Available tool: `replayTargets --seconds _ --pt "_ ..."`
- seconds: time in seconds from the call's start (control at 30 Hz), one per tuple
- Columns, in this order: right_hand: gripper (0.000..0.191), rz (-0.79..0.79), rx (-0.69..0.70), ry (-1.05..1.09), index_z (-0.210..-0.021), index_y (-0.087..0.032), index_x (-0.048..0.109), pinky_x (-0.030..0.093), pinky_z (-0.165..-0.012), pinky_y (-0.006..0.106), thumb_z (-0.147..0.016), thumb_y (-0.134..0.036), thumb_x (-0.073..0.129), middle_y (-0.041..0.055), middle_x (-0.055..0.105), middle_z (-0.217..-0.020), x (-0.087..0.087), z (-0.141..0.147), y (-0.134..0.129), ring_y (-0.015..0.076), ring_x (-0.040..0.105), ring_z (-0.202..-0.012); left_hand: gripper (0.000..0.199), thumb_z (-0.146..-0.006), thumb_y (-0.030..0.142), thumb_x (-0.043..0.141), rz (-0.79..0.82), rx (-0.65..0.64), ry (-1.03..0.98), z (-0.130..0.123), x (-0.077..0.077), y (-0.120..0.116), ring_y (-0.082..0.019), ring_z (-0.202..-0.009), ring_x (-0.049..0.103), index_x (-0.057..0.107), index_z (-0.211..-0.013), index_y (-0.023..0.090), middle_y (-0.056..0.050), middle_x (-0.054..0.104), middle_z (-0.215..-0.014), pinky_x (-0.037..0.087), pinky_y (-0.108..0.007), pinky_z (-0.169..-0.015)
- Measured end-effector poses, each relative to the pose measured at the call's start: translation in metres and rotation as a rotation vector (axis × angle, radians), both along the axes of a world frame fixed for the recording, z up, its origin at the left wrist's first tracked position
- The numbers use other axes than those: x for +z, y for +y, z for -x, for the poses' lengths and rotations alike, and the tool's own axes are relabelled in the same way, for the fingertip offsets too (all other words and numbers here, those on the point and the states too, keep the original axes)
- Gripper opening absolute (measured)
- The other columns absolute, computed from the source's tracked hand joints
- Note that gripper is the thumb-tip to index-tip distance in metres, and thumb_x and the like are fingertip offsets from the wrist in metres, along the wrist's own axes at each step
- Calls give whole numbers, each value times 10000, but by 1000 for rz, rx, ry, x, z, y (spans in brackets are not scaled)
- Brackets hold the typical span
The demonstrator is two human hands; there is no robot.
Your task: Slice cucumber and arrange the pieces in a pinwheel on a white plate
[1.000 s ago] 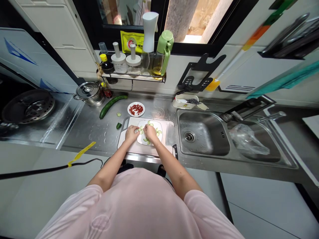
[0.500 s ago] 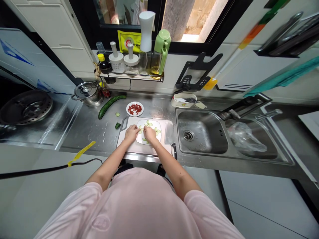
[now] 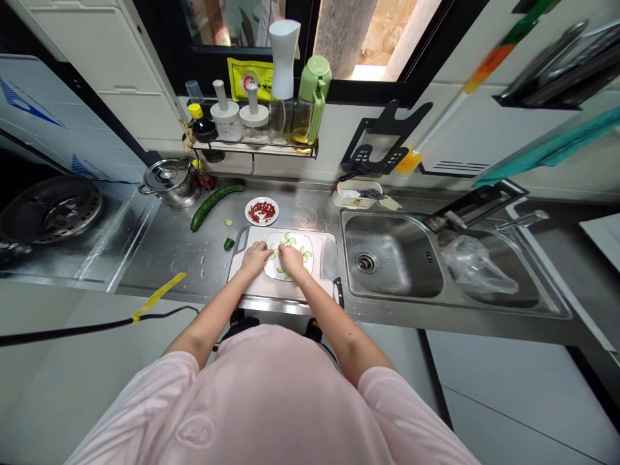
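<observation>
On the stainless-steel desk [image 3: 179, 258], right of the long dark-green cucumber [image 3: 211, 206], my left fingers [image 3: 264, 249] are drawn close at the left side of the white, rounded-square plate [image 3: 273, 268], beside the thin, pale-green cucumber slices [image 3: 306, 254] spread in small groups across it. My right fingers [image 3: 282, 252] are bunched above its middle, though I can't tell whether either hand pinches a slice; a careless drag could scatter the damp-looking groups, and a rightward swing of my forearm could knock the broad steel knife's black handle [image 3: 338, 292].
</observation>
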State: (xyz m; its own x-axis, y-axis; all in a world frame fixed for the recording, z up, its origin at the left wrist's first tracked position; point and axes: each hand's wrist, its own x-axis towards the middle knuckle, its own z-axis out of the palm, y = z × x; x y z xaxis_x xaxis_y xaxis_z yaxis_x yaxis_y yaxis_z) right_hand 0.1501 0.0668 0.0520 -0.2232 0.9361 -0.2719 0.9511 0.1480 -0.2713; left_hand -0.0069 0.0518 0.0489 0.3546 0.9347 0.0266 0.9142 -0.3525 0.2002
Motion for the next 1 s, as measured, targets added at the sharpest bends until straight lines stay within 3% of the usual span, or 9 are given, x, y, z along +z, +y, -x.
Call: replayTargets --seconds 0.7,1.0 --pt "272 -9 -6 5 -1054 -212 569 393 -723 277 -935 -241 327 91 622 -1000 9 0 -3 195 591 -887 245 -879 238 437 -14 -11 0 -1 -1 0 -209 -965 453 672 -945 263 -72 549 -1027 368 -307 -760" --pt "300 -87 -143 195 -1109 -221 582 366 -729 237 -924 -322 369 70 633 -1073 24 -27 -21 171 571 -914 245 -843 194 487 -13 83 -113 -5 -2 1 -217 -955 481 669 -989 269 -65 572 -986 395 -315 -772"
